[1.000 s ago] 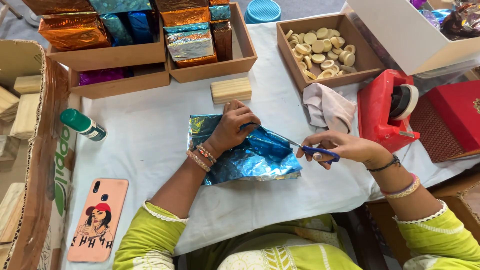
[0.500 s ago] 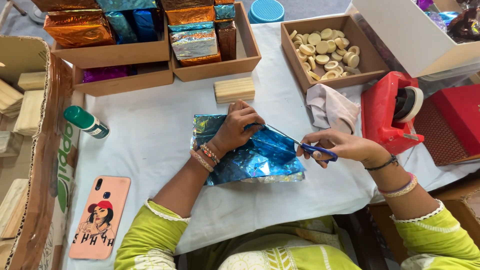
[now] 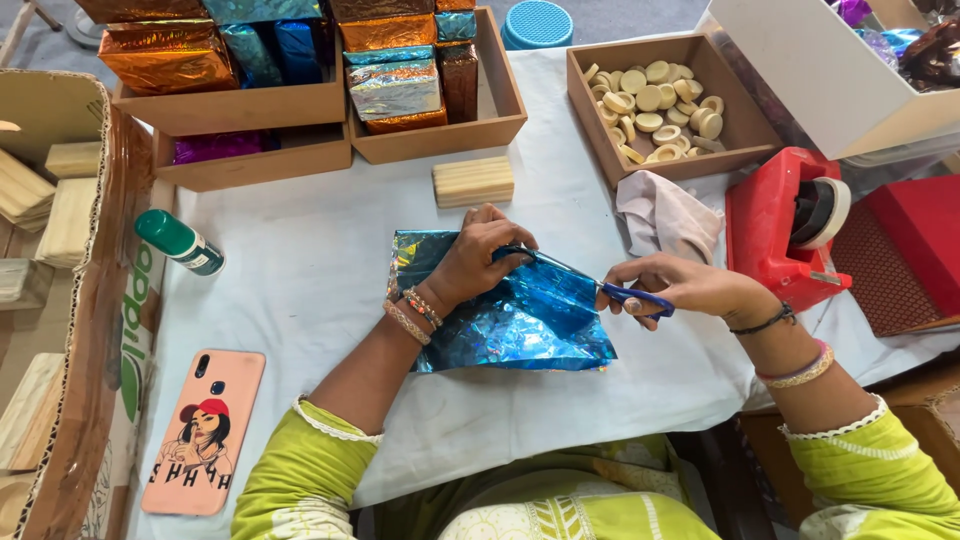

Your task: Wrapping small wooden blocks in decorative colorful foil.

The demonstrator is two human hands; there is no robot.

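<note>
I see the crinkled blue metallic foil sheet [image 3: 500, 315] just below the pale wooden block [image 3: 473, 181], pinned flat under my left hand [image 3: 478, 258], while my right hand [image 3: 672, 287] grips blue-handled scissors [image 3: 600, 284]; it looks light, thin and tear-prone, best held near the cut

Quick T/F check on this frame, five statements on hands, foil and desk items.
1. The left hand presses on the blue foil. True.
2. The right hand holds a glue stick. False: it holds blue-handled scissors; the green-capped glue stick lies apart at the left.
3. The scissor blades lie across the foil. True.
4. The wooden block sits on the foil. False: it lies on the cloth beyond the foil, apart from it.
5. The phone lies right of the red tape dispenser. False: the phone lies at the near left edge, the dispenser at the right.
</note>
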